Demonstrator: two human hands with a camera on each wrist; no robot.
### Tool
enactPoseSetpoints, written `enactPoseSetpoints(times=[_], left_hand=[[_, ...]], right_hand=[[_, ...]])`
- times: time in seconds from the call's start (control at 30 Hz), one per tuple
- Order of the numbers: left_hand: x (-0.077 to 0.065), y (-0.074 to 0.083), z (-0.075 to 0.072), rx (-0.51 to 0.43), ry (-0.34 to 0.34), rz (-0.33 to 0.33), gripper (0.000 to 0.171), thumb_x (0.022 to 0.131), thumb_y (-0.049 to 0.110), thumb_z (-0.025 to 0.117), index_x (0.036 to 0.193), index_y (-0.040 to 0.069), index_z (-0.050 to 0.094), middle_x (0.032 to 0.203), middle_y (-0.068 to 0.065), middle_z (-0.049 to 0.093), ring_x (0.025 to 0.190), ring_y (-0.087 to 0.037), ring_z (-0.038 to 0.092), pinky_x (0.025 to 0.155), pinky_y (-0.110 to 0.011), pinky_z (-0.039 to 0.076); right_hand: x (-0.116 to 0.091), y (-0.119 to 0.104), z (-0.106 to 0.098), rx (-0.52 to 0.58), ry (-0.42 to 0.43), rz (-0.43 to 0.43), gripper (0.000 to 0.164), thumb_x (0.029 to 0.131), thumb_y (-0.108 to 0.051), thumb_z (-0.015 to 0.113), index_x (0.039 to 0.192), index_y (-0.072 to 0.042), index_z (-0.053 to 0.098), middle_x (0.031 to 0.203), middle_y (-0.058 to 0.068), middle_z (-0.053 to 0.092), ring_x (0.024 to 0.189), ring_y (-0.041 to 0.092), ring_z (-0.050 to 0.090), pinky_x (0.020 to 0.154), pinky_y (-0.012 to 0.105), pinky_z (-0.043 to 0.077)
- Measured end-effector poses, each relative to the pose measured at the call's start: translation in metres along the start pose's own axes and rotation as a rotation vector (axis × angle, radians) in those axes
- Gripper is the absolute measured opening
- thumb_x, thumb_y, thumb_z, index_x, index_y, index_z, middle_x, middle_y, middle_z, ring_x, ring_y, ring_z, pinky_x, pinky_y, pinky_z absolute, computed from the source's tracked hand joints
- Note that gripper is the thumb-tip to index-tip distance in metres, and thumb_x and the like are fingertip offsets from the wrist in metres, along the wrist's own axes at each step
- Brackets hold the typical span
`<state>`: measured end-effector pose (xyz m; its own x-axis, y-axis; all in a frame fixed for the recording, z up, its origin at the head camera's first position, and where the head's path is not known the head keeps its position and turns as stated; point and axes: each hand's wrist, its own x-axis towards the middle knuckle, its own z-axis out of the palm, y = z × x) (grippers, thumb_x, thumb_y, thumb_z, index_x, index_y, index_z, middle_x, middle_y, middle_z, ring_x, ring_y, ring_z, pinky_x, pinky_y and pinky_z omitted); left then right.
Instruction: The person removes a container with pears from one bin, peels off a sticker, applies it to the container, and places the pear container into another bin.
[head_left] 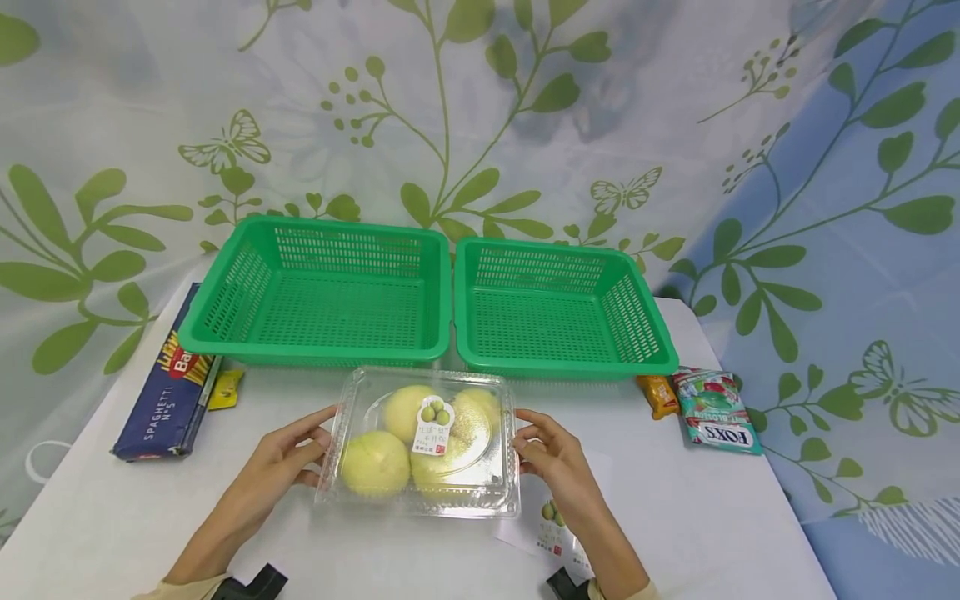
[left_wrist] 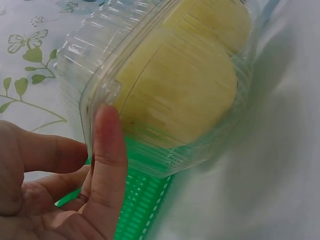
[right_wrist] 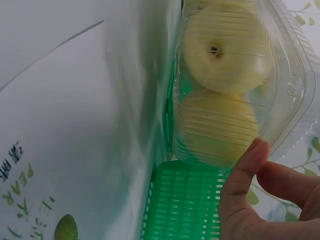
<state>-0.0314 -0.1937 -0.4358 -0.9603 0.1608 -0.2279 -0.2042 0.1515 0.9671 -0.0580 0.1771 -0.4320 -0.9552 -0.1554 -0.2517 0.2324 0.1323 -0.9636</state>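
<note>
Pear box (head_left: pixel 424 442) sits on the table (head_left: pixel 750 533), left hand (head_left: pixel 288 457) and right hand (head_left: pixel 553 457) clamped on its ends, a steadying grip; green baskets (head_left: pixel 555 312) just beyond.

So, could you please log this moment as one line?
left hand: grips fruit box | right hand: grips fruit box | box: on table, before green baskets

head: above, looking down | wrists: close, side-on | shared: clear box (head_left: pixel 423 442)
</note>
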Motion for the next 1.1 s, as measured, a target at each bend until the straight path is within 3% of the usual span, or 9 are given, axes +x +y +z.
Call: enactPoseSetpoints(times=[0.53, 1.1], left_hand=[[-0.004, 0.001, -0.002, -0.05, -0.032, 0.028, 0.053, 0.107, 0.017, 0.046, 0.156, 0.002, 0.033, 0.1, 0.002, 0.056, 0.085, -0.006, 0.061, 0.068, -0.031, 0.062], [-0.005, 0.002, -0.001, -0.101, -0.075, 0.117, 0.055, 0.105, 0.017, 0.051, 0.155, 0.0, 0.035, 0.101, 0.004, 0.058, 0.085, -0.007, 0.061, 0.067, -0.029, 0.061]], right_hand=[[-0.006, -0.01, -0.002, -0.001, 0.013, 0.004, 0.044, 0.099, -0.016, 0.062, 0.142, -0.015, 0.052, 0.109, 0.007, 0.056, 0.086, 0.015, 0.059, 0.079, 0.028, 0.058], [-0.013, -0.014, -0.011, 0.033, -0.055, -0.07, 0.049, 0.103, -0.017, 0.054, 0.151, -0.009, 0.042, 0.109, 0.004, 0.055, 0.087, 0.01, 0.059, 0.079, 0.026, 0.057]])
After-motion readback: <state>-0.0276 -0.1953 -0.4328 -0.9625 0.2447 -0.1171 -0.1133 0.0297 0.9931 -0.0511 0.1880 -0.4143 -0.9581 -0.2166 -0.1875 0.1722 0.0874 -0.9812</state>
